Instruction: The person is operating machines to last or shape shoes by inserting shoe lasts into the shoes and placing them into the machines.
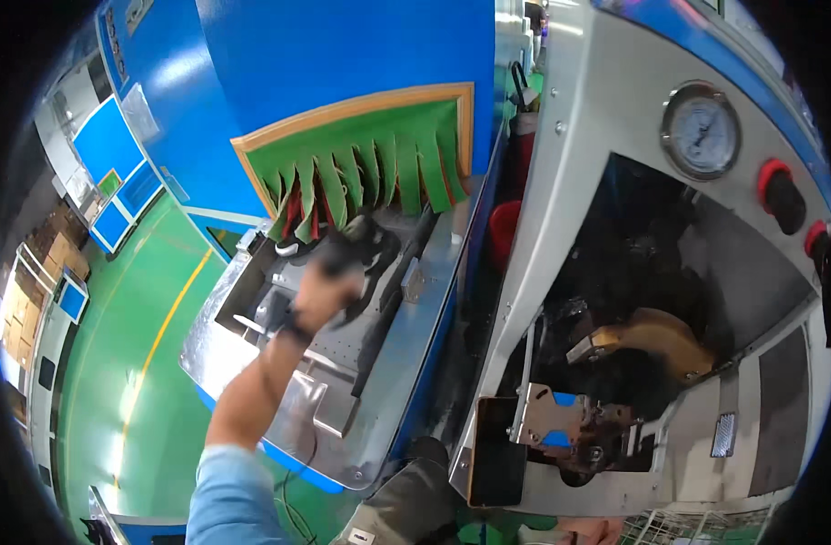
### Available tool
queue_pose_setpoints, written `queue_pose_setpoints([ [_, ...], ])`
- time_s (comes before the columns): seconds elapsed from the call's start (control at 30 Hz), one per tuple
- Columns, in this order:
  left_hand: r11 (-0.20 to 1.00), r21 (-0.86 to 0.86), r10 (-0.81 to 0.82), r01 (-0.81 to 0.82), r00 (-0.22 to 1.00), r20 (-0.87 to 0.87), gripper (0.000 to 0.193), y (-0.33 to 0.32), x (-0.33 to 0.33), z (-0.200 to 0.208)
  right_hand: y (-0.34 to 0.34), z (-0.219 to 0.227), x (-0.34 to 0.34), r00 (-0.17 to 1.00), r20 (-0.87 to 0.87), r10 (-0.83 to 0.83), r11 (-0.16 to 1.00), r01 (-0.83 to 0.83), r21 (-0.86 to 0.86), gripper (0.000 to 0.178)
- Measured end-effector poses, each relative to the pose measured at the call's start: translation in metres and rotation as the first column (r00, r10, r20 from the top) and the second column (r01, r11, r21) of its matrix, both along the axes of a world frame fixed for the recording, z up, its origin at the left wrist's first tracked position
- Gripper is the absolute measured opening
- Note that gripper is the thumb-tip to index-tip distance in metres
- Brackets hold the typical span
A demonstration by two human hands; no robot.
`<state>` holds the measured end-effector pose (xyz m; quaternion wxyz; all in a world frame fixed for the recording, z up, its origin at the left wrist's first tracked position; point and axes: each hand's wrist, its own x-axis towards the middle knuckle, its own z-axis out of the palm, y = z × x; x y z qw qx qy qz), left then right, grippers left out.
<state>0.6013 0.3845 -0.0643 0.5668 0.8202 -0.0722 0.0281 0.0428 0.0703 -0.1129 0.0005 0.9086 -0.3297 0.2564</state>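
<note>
My left hand [328, 292], with a dark band at the wrist and a light blue sleeve, reaches over the metal bed of a machine. Its fingers are smeared by motion and merge with something dark, so their grip is hidden. Right by them is a black shoe [379, 252] with a pale sole edge. Another dark shoe with a white sole [289, 247] lies to its left, partly under the green strip curtain [361, 173]. At the lower edge a skin-coloured patch [590, 530] may be my right hand; no fingers can be made out.
A wood-framed opening in a blue cabinet [361, 45] holds the curtain. To the right stands a grey machine with a pressure gauge [702, 130], red-and-black knobs [783, 195], a dark cavity and a metal bracket [574, 422]. Green floor [148, 318] with a yellow line lies left.
</note>
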Motion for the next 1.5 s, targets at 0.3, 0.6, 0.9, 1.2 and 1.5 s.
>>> queue_pose_setpoints([
  [0.3,0.637,-0.734,-0.589,0.236,0.763,-0.266,0.084,0.030,-0.316,0.025,0.109,0.046,0.028,0.529,0.767,0.362,-0.035,-0.815,0.579,0.092],
  [0.6,0.850,-0.225,-0.526,0.477,0.798,-0.295,0.054,-0.096,-0.431,0.022,0.117,0.098,0.029,0.636,0.753,-0.168,0.242,-0.714,0.657,0.111],
  [0.9,0.836,0.113,-0.489,0.537,0.637,0.596,0.030,-0.103,-0.450,0.059,0.049,0.116,0.001,0.622,0.687,-0.376,-0.123,-0.768,0.629,0.078],
  [1.2,0.651,0.031,-0.747,0.759,0.647,-0.149,0.030,-0.084,-0.414,0.057,-0.023,0.252,0.074,0.710,0.650,0.270,0.454,-0.689,0.565,0.093],
  [1.5,0.521,0.045,-0.831,0.852,0.519,-0.198,0.033,-0.089,-0.412,0.001,-0.054,0.295,0.168,0.876,-0.168,0.451,0.811,-0.324,0.488,0.090],
])
